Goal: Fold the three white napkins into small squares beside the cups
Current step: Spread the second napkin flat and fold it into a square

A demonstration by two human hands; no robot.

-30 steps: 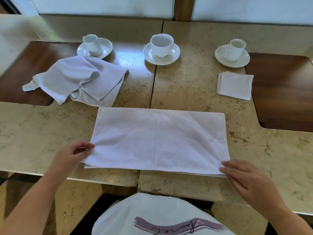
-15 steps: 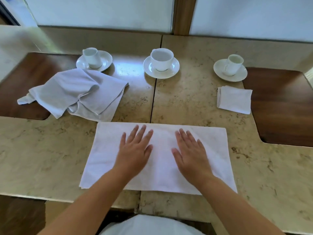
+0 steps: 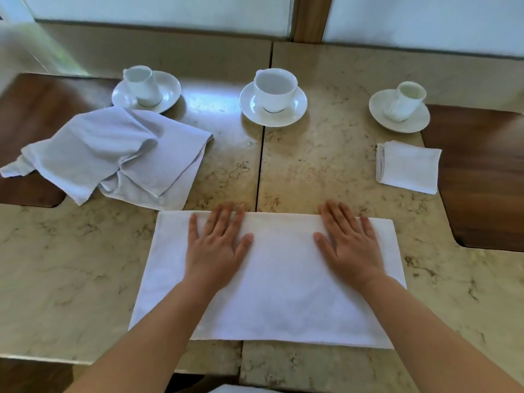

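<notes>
A white napkin [image 3: 278, 293] folded into a wide rectangle lies flat at the table's near edge. My left hand [image 3: 217, 245] and my right hand [image 3: 350, 245] press flat on its far half, fingers straight and reaching its far edge. A crumpled white napkin [image 3: 113, 154] lies at the left, below the left cup [image 3: 141, 85]. A small folded square napkin [image 3: 408, 165] sits below the right cup [image 3: 405, 100]. The middle cup [image 3: 274, 89] stands on its saucer straight ahead.
The marble table [image 3: 326, 165] has a seam running down its middle. Dark wooden inset panels sit at the left [image 3: 31, 109] and the right [image 3: 482, 171]. A wall ledge runs behind the cups.
My hands left the napkin's near corners, came onto its top, then slid apart and up to its far edge. The camera view shifted closer.
</notes>
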